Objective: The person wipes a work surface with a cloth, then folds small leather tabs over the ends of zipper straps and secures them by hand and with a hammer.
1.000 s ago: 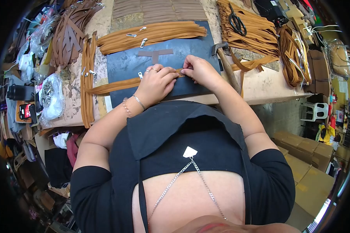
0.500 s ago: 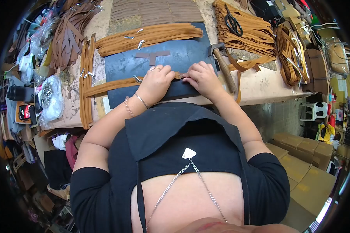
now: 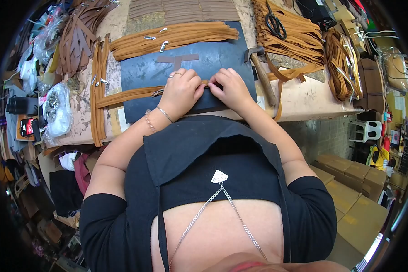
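A tan zipper strip [image 3: 130, 94] runs across the dark blue-black work mat [image 3: 140, 72], with a metal zipper slider [image 3: 157, 92] on it. My left hand [image 3: 181, 93] is closed on the strip near its right end, thumb and fingers together. My right hand [image 3: 231, 90] pinches at that same end, its fingertips close to the left ones. The detail between the fingertips is mostly hidden. Just beyond my left hand, flat brown strips [image 3: 186, 58] form a T on the mat. Across the mat's far side lies a bundle of tan zipper strips [image 3: 177, 38] with loose sliders on top.
A hammer [image 3: 263, 79] rests right of the mat. Black scissors [image 3: 275, 25] lie on more zipper strips [image 3: 299, 43]. At the left are upright zipper strips [image 3: 98, 90], a plastic bag [image 3: 59, 111] and brown straps [image 3: 84, 38]. Cardboard boxes [image 3: 358, 213] stand at lower right.
Both hands have shifted slightly, and the fingertips have come closer together at the strip's end. The right fingers are drawn in more. The whole view has tilted a little.
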Tool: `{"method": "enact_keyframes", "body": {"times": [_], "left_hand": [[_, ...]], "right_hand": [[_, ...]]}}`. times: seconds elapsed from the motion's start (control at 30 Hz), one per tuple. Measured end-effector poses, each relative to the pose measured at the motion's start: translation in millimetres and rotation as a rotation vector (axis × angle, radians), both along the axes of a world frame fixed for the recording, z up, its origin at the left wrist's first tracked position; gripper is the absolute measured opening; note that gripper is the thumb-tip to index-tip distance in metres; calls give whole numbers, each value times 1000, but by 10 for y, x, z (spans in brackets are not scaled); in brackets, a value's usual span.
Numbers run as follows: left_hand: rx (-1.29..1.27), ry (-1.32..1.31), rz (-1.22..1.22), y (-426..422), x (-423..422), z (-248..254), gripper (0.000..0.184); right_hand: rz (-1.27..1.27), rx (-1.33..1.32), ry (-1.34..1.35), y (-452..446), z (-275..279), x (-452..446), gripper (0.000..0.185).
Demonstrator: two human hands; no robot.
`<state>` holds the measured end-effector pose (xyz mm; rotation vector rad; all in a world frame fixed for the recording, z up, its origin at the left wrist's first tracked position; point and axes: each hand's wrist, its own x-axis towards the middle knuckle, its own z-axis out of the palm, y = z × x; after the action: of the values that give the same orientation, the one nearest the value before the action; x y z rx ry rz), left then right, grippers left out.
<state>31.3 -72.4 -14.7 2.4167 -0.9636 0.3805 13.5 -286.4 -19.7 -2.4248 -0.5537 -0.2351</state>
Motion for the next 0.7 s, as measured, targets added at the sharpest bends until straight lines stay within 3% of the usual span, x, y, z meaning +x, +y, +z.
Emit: {"method": "enact_keyframes", "body": {"times": [0.27,0.43,0.7], "left_hand": [[28,6,59,-23,-44,31,29],[1,184,67,-17,-37,-28,26],[26,63,45,-53,-37,-23,14]], "right_hand": [[-87,-14,30,82,22,-40,13],[-133,-44,16,115,14,-67,13],[-130,33,116,92,47,-60,14]]}}
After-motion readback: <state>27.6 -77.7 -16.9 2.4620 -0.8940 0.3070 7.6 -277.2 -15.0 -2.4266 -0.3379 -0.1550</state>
